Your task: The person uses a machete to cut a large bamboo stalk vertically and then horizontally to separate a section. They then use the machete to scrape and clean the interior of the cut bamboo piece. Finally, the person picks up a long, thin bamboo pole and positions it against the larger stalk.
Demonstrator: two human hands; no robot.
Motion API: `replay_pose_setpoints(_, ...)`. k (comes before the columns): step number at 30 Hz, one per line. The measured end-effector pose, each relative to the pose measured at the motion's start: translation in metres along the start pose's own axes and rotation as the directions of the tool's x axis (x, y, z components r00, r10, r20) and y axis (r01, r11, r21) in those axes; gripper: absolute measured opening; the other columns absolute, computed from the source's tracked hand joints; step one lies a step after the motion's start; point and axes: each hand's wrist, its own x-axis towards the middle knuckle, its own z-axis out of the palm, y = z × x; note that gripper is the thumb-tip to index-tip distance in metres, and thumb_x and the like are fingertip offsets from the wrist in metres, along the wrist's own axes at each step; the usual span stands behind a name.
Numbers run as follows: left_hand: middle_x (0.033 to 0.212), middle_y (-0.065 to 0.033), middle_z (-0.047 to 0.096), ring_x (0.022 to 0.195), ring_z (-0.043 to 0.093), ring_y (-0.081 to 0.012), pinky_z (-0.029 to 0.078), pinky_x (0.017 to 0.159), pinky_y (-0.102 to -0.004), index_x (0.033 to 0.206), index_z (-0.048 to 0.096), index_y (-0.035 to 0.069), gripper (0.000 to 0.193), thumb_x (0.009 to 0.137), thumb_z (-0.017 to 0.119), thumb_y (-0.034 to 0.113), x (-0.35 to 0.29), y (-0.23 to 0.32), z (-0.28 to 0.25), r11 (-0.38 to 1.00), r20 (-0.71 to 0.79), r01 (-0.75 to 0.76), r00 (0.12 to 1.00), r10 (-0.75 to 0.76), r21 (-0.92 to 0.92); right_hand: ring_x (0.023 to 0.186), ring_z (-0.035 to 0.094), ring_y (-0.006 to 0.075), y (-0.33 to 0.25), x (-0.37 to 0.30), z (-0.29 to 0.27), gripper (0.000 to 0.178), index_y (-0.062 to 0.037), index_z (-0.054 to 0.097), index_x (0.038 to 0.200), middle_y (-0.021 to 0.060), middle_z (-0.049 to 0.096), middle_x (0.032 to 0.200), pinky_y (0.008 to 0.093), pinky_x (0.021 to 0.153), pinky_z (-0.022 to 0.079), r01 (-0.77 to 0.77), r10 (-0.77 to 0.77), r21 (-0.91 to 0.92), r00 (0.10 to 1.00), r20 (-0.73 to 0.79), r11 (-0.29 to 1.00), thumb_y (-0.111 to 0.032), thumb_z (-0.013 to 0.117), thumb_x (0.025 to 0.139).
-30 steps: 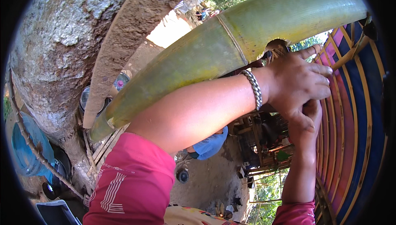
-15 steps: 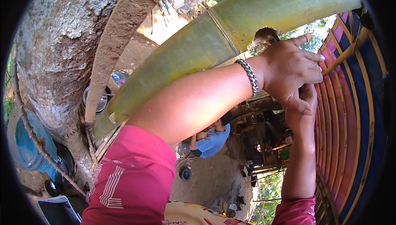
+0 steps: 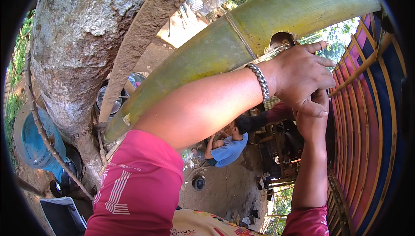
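In 1 second the pose has barely changed; work stays beside the hole [image 3: 282,40] in the green bamboo pole [image 3: 216,50], slanting across the upper view. The left hand [image 3: 304,78] overlaps the curled right hand [image 3: 312,121]; what either grips cannot be told. White stripes [image 3: 117,192] and small lettering mark the magenta sleeve [image 3: 142,171].
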Motion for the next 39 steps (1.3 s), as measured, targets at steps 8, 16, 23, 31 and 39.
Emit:
replay_pose_setpoints(8, 0.110, -0.0079, 0.072, 0.126, 0.059, -0.0291, 0.028, 0.118, -0.0547, 0.107, 0.072, 0.012, 0.067, 0.085, 0.049, 0.070, 0.006, 0.007, -0.002, 1.000, -0.005, 0.027, 1.000, -0.027, 0.005, 0.073, 0.058, 0.0102, -0.004, 0.005, -0.018, 0.024, 0.0013, 0.056, 0.114, 0.0065, 0.065, 0.090, 0.0258, 0.061, 0.045, -0.115, 0.108, 0.046, 0.985, 0.137, 0.992, -0.018, 0.054, 0.099)
replay_pose_setpoints(16, 0.118, -0.0086, 0.071, 0.127, 0.059, -0.0273, 0.030, 0.117, -0.0552, 0.110, 0.072, 0.012, 0.056, 0.079, 0.055, 0.056, 0.000, 0.008, 0.002, 0.993, -0.050, -0.066, 0.997, 0.062, -0.093, 0.095, 0.068, 0.0210, -0.005, -0.012, -0.016, 0.025, 0.0045, 0.062, 0.112, 0.0151, 0.070, 0.105, 0.0343, 0.081, 0.053, -0.071, 0.080, -0.130, 0.995, 0.064, 0.989, -0.009, 0.063, 0.090)
replay_pose_setpoints(23, 0.103, -0.0063, 0.073, 0.122, 0.062, -0.0247, 0.035, 0.116, -0.0522, 0.102, 0.073, 0.014, 0.052, 0.076, 0.056, 0.056, 0.002, -0.002, 0.001, 0.997, -0.095, -0.069, 0.993, 0.065, -0.040, 0.103, 0.064, 0.0190, -0.002, -0.008, -0.008, 0.029, 0.0053, 0.060, 0.117, 0.0137, 0.067, 0.113, 0.0323, 0.087, 0.051, -0.051, 0.057, -0.128, 0.997, 0.046, 0.991, -0.006, 0.062, 0.091)
replay_pose_setpoints(31, 0.119, -0.0078, 0.071, 0.127, 0.059, -0.0272, 0.030, 0.117, -0.0559, 0.113, 0.072, 0.012, 0.062, 0.076, 0.053, 0.058, 0.003, -0.001, -0.003, 0.998, -0.045, -0.020, 0.999, 0.017, -0.065, 0.101, 0.062, 0.0165, -0.008, -0.001, -0.017, 0.029, 0.0051, 0.057, 0.120, 0.0113, 0.066, 0.112, 0.0313, 0.087, 0.050, -0.093, 0.104, -0.091, 0.987, 0.123, 0.991, -0.006, 0.057, 0.093)
replay_pose_setpoints(39, 0.122, -0.0090, 0.069, 0.131, 0.056, -0.0276, 0.028, 0.118, -0.0574, 0.115, 0.071, 0.011, 0.065, 0.079, 0.050, 0.061, 0.002, -0.008, -0.005, 0.999, 0.066, -0.004, 0.998, 0.007, -0.047, 0.101, 0.061, 0.0157, -0.002, -0.002, -0.005, 0.029, 0.0042, 0.055, 0.123, 0.0109, 0.066, 0.112, 0.0304, 0.088, 0.050, -0.188, 0.190, -0.036, 0.979, 0.073, 0.982, -0.007, 0.052, 0.096)
